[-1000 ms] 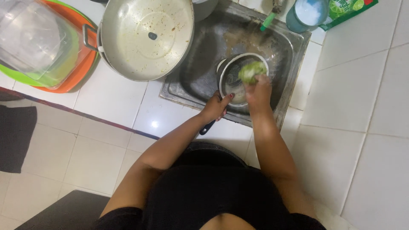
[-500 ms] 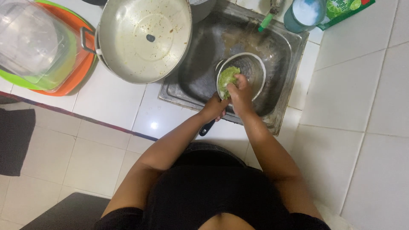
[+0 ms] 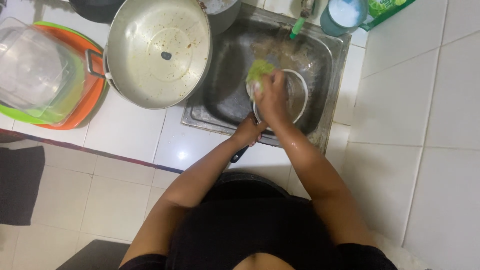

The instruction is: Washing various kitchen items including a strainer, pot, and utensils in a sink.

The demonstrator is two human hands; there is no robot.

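Sponge hand has slid from the pan's right side over to its left rim since a second ago. The steel sink [image 3: 220, 100] holds the small pan [image 3: 295, 100], its dark handle pointing back toward the body. Left hand [image 3: 248, 131] grips that handle; right hand [image 3: 270, 95] clutches the green sponge [image 3: 259, 70], nearer the bowl.

The sponge [image 3: 259, 70] is yellow-green, the small pan [image 3: 295, 95] silver with a white rim and a black handle, and the sink [image 3: 225, 95] dull grey steel streaked with brown. The big pan [image 3: 159, 50] is pale metal flecked with brown specks — beside it sit stacked trays [image 3: 75, 107] in orange and lime green under a clear container [image 3: 30, 65]. The worktop [image 3: 125, 132] is white tile, the floor cream edged by a dark red stripe — the cup [image 3: 345, 15] is teal.
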